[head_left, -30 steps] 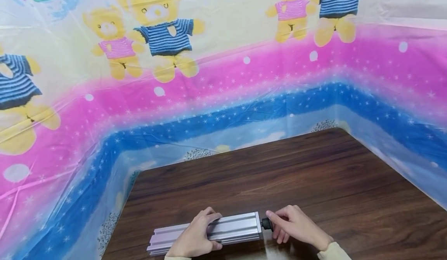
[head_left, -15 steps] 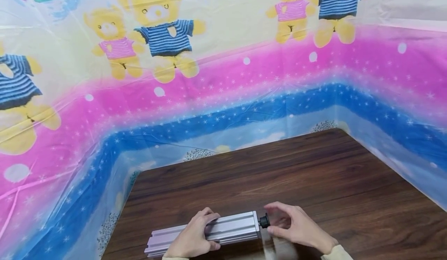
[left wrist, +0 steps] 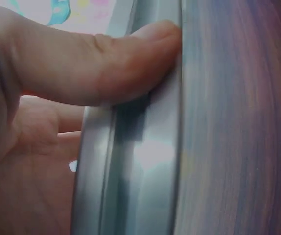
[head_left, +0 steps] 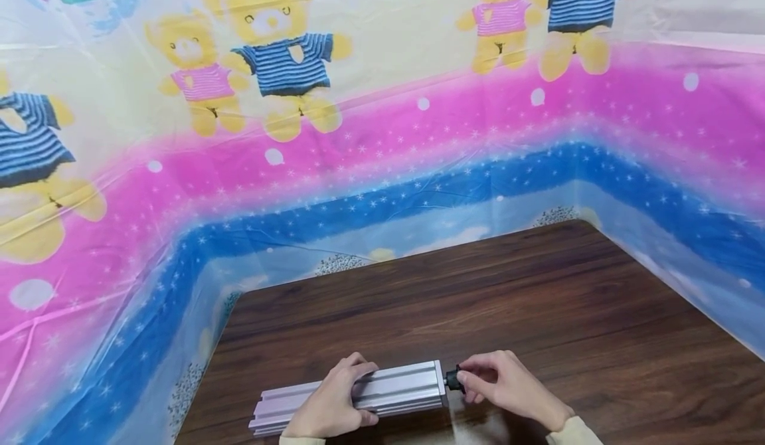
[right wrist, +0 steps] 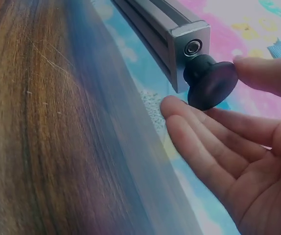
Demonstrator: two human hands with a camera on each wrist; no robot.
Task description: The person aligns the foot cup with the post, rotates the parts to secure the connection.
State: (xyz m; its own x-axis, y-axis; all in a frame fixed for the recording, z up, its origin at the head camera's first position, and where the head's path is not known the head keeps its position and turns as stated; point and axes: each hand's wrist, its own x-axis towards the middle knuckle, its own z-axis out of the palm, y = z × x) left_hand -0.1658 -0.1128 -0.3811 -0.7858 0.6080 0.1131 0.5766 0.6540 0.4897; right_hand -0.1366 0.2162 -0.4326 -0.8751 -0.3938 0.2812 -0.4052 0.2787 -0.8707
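Note:
A silver aluminium profile (head_left: 406, 385) with long slots lies near the table's front edge. My left hand (head_left: 329, 402) grips it around the middle. In the left wrist view the thumb (left wrist: 130, 63) lies across a slot. From the profile's right end sticks a black levelling foot (head_left: 452, 379) with a round base. My right hand (head_left: 516, 385) pinches the foot's rim between thumb and forefinger. Close up in the right wrist view, the other fingers lie loosely curled below the black disc (right wrist: 215, 87). Beside the foot, a socket-head bolt (right wrist: 193, 47) sits in the end plate (right wrist: 178, 66).
The dark wood-grain table (head_left: 478, 299) stretches away behind both hands. Its back and side edges meet a hanging cloth (head_left: 382, 133) printed with bears and pink and blue bands.
The right hand's fingers spread off the levelling foot half a second ago and have now closed on its rim again. The left hand and profile have hardly moved.

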